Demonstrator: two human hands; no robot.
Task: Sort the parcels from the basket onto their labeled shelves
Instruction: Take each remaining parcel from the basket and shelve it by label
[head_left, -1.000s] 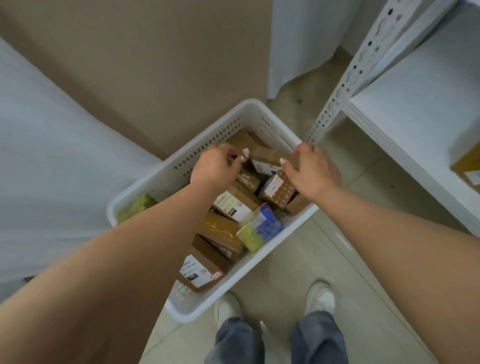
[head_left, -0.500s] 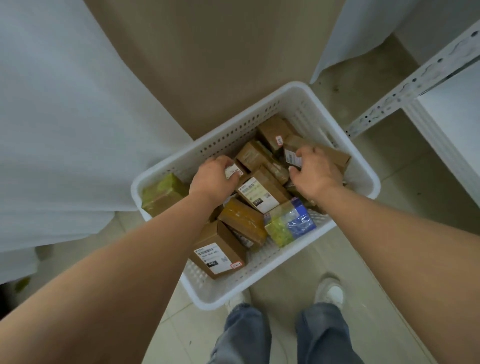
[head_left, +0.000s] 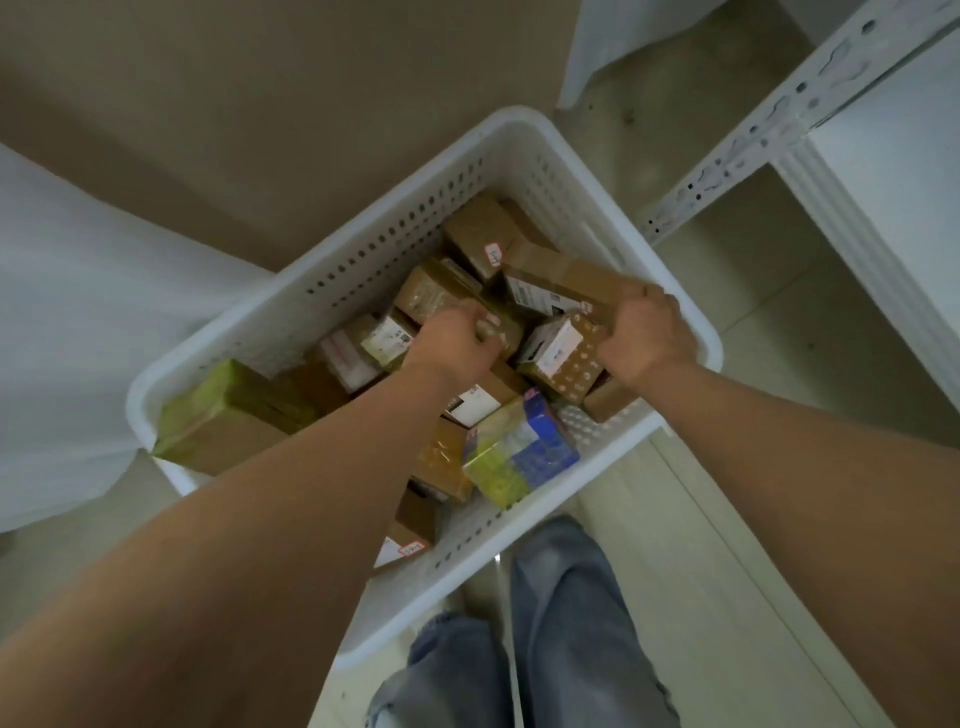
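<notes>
A white perforated basket (head_left: 363, 244) stands on the floor, filled with several taped cardboard parcels. My left hand (head_left: 452, 340) is curled on a brown taped parcel (head_left: 436, 293) in the middle of the basket. My right hand (head_left: 647, 338) grips the near end of a long brown parcel with a white label (head_left: 550, 283) by the basket's right wall. Between my hands lies a patterned brown box (head_left: 563, 358). A blue and yellow parcel (head_left: 519, 449) lies near the front rim, a green-taped one (head_left: 218, 410) at the left end.
A white metal shelf unit (head_left: 893, 171) with a perforated upright (head_left: 779, 124) stands at the right. White sheeting (head_left: 78, 322) hangs at the left, a brown wall behind. My legs in jeans (head_left: 545, 639) are below the basket on the tiled floor.
The view has shifted, so the basket sits further right and nearer. My left hand moved onto the brown taped parcel in the middle; my right hand slid along the long parcel to its end.
</notes>
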